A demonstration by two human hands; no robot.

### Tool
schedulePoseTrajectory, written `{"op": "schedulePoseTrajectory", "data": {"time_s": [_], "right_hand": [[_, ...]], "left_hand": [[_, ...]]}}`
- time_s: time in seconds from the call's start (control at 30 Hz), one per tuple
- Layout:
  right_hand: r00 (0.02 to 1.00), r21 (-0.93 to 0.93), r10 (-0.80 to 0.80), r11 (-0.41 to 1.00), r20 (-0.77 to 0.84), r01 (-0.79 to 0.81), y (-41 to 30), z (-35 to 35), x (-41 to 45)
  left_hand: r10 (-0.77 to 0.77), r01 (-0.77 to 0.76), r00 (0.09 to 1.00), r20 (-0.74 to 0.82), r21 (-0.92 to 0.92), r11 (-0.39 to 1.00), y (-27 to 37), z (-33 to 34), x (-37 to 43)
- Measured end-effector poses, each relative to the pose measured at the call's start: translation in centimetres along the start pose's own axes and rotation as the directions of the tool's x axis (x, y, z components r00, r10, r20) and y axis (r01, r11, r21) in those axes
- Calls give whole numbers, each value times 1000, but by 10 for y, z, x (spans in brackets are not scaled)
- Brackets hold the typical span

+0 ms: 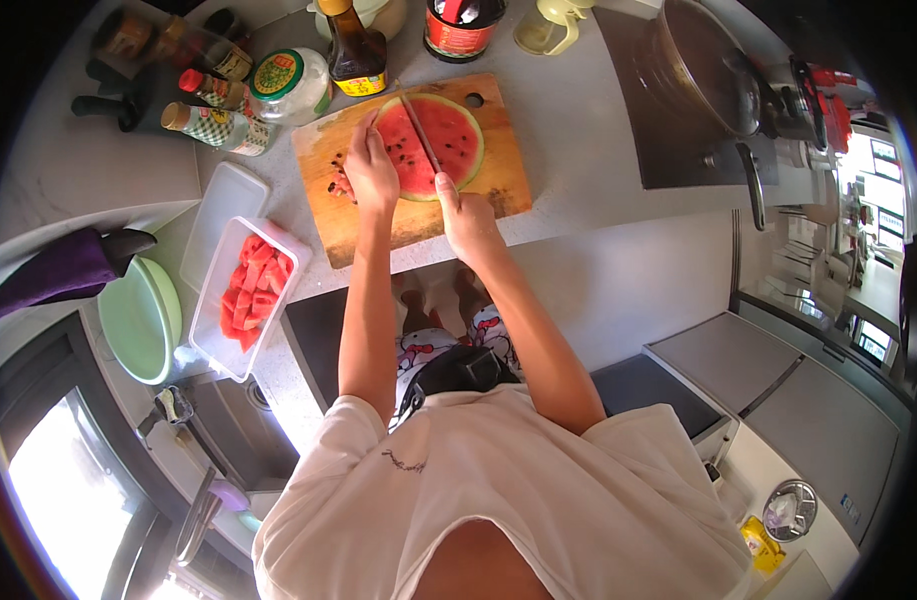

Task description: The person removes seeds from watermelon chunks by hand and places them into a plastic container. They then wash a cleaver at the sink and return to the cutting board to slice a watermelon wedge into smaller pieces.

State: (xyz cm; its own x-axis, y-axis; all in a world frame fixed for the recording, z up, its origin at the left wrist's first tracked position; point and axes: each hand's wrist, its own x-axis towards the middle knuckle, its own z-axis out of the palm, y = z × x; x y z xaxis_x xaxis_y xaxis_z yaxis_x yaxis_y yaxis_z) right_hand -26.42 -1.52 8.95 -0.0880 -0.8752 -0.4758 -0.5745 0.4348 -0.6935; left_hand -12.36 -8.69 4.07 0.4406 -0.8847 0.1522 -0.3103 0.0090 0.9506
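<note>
A round slab of watermelon (458,135) with a pale green rind lies on a wooden cutting board (421,225). My right hand (469,221) grips a knife; its handle is hidden in the hand. The narrow knife blade (421,133) crosses the red flesh, pointing away from me. Against the slab's left side rests my left hand (373,165), fingers bent along the rind. Beside that hand, small bits of watermelon with seeds (341,184) lie on the board. Left of the board, a clear plastic container (212,315) holds several watermelon chunks (254,292).
Behind the board stand a brown sauce bottle (357,52), a green-lidded jar (289,86) and a red tub (462,30). A plastic lid (222,217) and green basin (139,322) are at left. Right is a cooktop (653,150) with a pan (702,67).
</note>
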Motion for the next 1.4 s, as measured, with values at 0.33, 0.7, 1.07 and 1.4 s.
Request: {"op": "schedulePoseTrajectory", "data": {"time_s": [0.33, 0.7, 1.07, 1.4], "right_hand": [[994, -30, -79, 997, -81, 77, 0, -5, -12], [996, 85, -80, 993, -43, 83, 26, 0, 0], [997, 55, -44, 998, 61, 40, 26, -37, -36], [985, 74, -171, 983, 40, 167, 8, -87, -58]], "left_hand": [[-8, 8, 999, 33, -12, 1000, 14, -2, -12], [20, -19, 999, 45, -6, 1000, -7, -6, -12], [-22, 21, 1000, -4, -136, 991, -32, -18, -16], [-157, 159, 986, 52, -44, 986, 7, -22, -19]]}}
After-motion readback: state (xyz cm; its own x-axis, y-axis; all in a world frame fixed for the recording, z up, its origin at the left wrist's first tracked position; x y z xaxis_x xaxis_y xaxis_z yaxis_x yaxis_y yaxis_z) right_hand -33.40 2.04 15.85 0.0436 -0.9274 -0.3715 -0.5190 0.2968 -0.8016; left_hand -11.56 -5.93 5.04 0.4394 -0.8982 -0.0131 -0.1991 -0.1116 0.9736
